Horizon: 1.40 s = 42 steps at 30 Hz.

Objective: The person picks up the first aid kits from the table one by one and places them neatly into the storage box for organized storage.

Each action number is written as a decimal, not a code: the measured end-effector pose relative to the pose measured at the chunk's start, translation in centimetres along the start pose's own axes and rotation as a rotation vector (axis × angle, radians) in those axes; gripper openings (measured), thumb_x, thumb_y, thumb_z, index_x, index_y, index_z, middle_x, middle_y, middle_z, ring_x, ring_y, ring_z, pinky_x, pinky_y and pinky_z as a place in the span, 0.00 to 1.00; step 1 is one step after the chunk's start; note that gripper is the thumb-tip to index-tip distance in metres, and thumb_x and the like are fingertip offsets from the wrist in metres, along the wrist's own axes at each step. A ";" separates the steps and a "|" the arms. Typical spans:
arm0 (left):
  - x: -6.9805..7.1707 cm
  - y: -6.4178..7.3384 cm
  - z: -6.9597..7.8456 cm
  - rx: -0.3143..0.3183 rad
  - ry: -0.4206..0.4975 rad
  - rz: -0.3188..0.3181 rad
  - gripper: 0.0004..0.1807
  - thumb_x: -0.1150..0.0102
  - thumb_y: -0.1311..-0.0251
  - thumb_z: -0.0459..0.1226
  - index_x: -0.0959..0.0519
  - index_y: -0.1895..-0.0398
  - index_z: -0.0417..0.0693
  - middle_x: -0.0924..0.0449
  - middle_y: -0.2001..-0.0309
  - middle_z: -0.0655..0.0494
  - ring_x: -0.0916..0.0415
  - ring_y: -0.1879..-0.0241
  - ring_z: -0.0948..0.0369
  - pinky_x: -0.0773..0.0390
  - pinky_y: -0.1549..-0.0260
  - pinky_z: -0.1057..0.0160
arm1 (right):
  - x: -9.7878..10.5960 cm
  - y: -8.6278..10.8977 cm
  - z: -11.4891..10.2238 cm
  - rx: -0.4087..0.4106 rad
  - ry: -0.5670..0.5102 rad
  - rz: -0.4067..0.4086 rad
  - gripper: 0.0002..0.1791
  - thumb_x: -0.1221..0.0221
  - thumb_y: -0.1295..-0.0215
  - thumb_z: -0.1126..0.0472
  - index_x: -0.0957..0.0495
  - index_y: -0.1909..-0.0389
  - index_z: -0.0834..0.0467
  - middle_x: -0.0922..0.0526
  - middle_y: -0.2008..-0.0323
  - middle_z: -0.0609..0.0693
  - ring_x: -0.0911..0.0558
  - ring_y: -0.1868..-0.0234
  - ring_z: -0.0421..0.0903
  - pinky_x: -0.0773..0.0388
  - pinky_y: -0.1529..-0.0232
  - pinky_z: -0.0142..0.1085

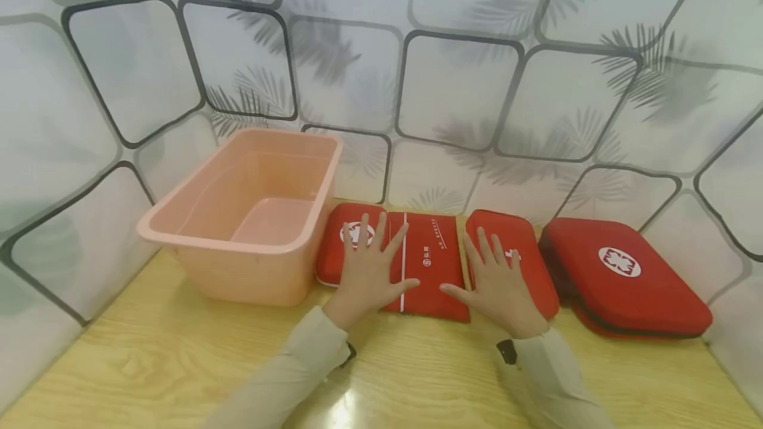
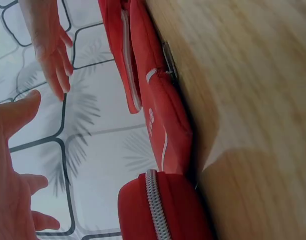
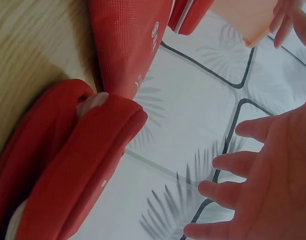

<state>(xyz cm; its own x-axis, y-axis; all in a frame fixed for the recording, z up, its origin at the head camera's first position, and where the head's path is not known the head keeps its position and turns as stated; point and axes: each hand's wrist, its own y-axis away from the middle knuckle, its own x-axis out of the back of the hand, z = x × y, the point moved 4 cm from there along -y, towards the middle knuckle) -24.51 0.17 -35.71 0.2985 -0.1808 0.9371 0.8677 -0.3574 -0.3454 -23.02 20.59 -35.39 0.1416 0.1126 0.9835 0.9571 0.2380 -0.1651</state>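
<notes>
Both hands hover with fingers spread and nothing in them. In the head view my left hand overlaps a small red zippered case with a white round emblem, and the edge of a flat red pouch. My right hand overlaps a narrow red case with a white mark, its thumb toward the pouch. The left wrist view shows the left palm apart from the red goods and the zipper of the small case. In the right wrist view, the right fingers are apart from the narrow case.
A pink plastic basin stands at the left, right beside the small case. A larger red case with a white emblem lies at the right. All sit on a wood-grain table, backed by a patterned curtain-like backdrop.
</notes>
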 end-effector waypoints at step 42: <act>10.9 5.5 -8.5 -0.181 -0.200 0.575 0.26 0.45 0.53 0.53 0.24 0.66 0.36 0.20 0.69 0.44 0.24 0.65 0.46 0.26 0.59 0.53 | 0.7 -8.3 -3.0 0.171 0.043 -0.091 0.51 0.50 0.42 0.32 0.53 0.27 0.58 0.48 0.28 0.61 0.48 0.27 0.62 0.55 0.33 0.63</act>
<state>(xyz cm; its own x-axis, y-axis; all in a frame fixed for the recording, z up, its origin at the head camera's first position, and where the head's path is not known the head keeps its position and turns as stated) -19.88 -11.53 -27.82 0.7804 -0.2214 0.5847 0.4709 -0.4069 -0.7827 -30.07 15.81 -33.06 0.0702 0.0428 0.9966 0.9102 0.4060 -0.0815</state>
